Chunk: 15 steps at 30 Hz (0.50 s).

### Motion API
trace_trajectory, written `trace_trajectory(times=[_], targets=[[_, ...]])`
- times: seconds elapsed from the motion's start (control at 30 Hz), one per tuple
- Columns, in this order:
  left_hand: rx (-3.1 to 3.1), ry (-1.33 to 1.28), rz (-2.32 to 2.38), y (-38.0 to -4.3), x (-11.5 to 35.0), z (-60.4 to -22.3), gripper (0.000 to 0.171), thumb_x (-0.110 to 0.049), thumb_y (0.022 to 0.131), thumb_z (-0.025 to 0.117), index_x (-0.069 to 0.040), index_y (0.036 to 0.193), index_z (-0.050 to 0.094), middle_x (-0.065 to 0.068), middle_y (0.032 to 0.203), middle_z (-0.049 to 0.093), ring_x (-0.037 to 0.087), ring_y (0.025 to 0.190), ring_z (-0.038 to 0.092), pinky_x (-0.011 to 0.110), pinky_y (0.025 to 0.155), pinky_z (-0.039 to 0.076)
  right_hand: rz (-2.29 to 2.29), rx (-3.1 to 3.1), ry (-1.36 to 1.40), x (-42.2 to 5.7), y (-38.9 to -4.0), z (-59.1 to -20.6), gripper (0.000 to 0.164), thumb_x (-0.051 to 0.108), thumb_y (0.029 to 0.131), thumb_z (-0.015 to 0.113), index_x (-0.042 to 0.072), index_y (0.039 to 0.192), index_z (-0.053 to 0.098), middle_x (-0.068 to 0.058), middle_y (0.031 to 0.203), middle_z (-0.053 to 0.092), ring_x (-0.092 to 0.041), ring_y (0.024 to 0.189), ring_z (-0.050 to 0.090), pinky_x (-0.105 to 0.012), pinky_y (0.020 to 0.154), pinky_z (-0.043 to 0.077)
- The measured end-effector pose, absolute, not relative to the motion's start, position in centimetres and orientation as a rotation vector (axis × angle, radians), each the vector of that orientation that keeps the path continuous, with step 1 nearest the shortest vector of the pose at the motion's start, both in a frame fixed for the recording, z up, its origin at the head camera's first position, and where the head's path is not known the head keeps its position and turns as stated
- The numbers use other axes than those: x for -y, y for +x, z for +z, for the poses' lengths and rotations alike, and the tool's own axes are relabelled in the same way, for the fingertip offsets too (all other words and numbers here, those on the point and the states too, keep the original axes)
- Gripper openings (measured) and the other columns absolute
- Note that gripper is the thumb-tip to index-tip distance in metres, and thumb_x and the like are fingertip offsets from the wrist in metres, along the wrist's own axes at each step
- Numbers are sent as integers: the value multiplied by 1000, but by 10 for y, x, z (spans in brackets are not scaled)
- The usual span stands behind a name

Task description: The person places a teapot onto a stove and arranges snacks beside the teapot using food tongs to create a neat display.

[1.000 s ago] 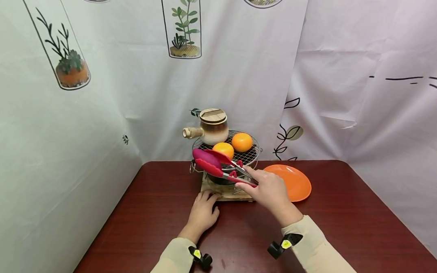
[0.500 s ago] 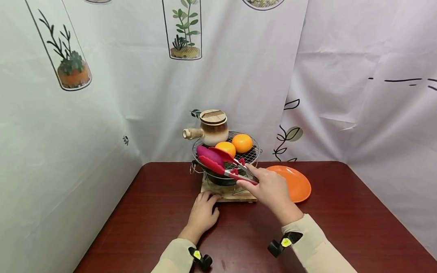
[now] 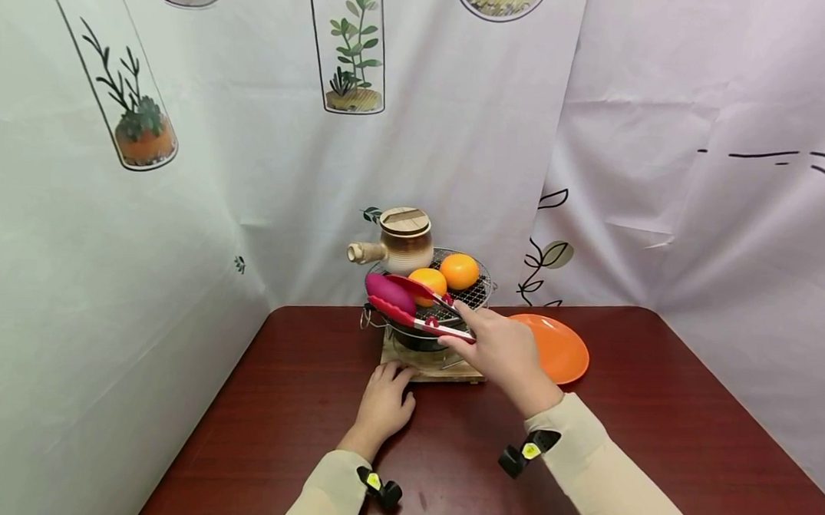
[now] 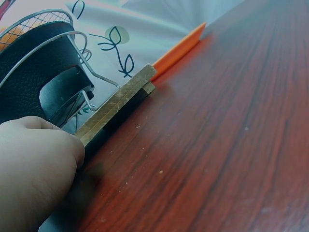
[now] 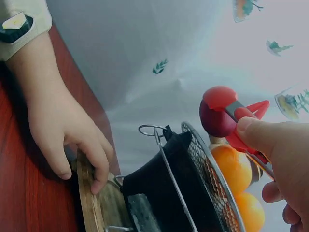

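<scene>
My right hand [image 3: 505, 354] grips red-tipped metal tongs [image 3: 392, 310] by their arms. Between the tongs' tips is a smooth oval purple sweet potato [image 3: 382, 288], held over the left front of the round wire grill [image 3: 476, 297]. In the right wrist view the sweet potato [image 5: 216, 122] shows above the mesh, beside the oranges. My left hand [image 3: 384, 406] rests its fingers on the front edge of the wooden board [image 3: 442, 368] under the stove; its thumb lies apart from the board. The left wrist view hides those fingertips behind the hand.
Two oranges, one at front [image 3: 427, 280] and one behind [image 3: 459, 271], sit on the grill. Behind them stands a lidded clay pot [image 3: 409, 250], its handle pointing left. The black stove [image 5: 159, 193] has wire legs. An orange plate [image 3: 560, 352] lies right of it on the table [image 3: 627, 397].
The tongs and sweet potato shift slightly right and down, then back left, staying over the grill's front left. My left hand keeps its place on the board.
</scene>
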State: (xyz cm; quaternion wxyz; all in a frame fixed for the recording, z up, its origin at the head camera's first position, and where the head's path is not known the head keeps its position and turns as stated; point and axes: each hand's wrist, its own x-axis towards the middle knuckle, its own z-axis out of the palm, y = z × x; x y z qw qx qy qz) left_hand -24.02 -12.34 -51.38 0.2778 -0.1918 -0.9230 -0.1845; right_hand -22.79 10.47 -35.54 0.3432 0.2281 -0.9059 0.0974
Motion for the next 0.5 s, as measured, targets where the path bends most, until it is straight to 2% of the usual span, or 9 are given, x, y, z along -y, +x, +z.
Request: trace_trajectory(times=[0.33, 0.5], targets=[[2497, -505, -498, -241, 123, -514, 38, -11, 82, 69, -12, 120, 70, 13, 124, 59, 36, 119, 53, 52, 102, 44, 103, 2249, 680, -94, -229, -347, 67, 61, 84, 72, 17, 134, 67, -5, 88, 68, -23, 50, 56, -36, 42, 45], [2506, -505, -505, -241, 124, -515, 38, -12, 83, 69, -13, 121, 70, 12, 124, 59, 35, 120, 53, 52, 103, 44, 66, 2288, 653, -89, -228, -344, 66, 60, 86, 70, 17, 136, 66, -4, 85, 66, -19, 46, 49, -32, 39, 40]])
